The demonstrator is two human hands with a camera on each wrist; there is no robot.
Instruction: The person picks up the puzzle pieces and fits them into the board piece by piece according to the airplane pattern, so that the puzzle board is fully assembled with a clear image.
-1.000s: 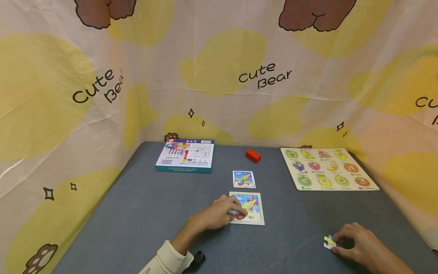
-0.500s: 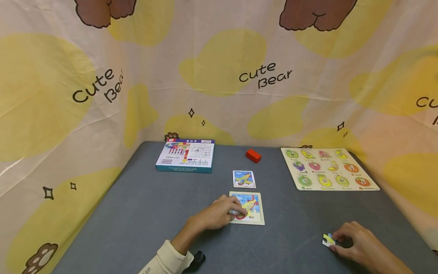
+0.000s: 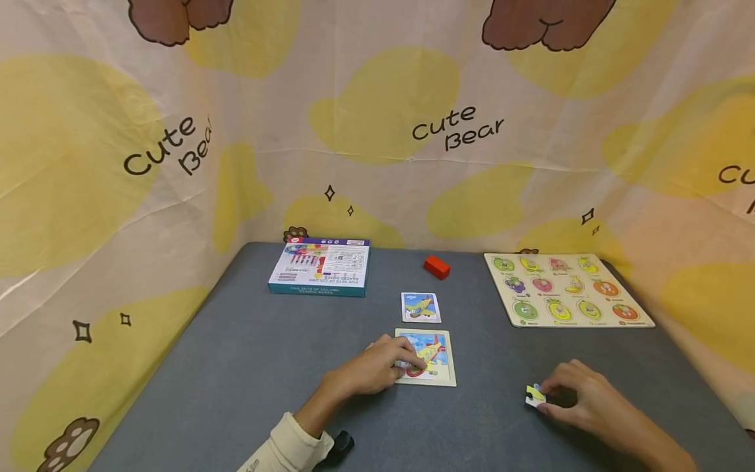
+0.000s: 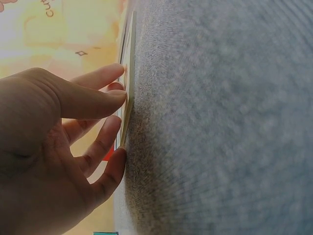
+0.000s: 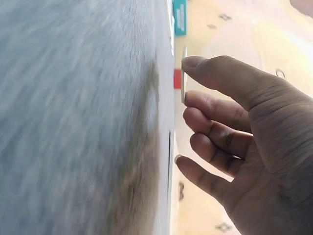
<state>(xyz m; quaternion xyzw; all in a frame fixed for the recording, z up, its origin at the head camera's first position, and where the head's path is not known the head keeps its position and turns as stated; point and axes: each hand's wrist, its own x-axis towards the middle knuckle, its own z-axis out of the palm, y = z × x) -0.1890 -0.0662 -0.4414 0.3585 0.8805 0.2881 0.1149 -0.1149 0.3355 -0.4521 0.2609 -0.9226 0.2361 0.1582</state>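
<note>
In the head view, my left hand (image 3: 374, 367) rests on the left part of a framed airplane jigsaw puzzle (image 3: 451, 370), covering that part from sight. The left wrist view shows the fingertips (image 4: 115, 99) touching the board, with relaxed fingers. Farther right, my right hand (image 3: 580, 396) pinches a yellow and white puzzle piece (image 3: 535, 396) between thumb and fingers. Seen edge-on in the right wrist view, the thin piece (image 5: 184, 81) stands off the table. A small airplane picture card (image 3: 421, 307) lies just behind the puzzle.
A flat toy box (image 3: 319, 267) lies at the back left of the grey table (image 3: 253, 367). Near the back middle is a red block (image 3: 436, 267). A fruit puzzle board (image 3: 569, 289) occupies the back right. Patterned cloth walls (image 3: 377, 131) stand behind and at the sides.
The right hand has moved left and slightly away from me with the puzzle piece, toward the airplane puzzle. My left hand has stayed in place.
</note>
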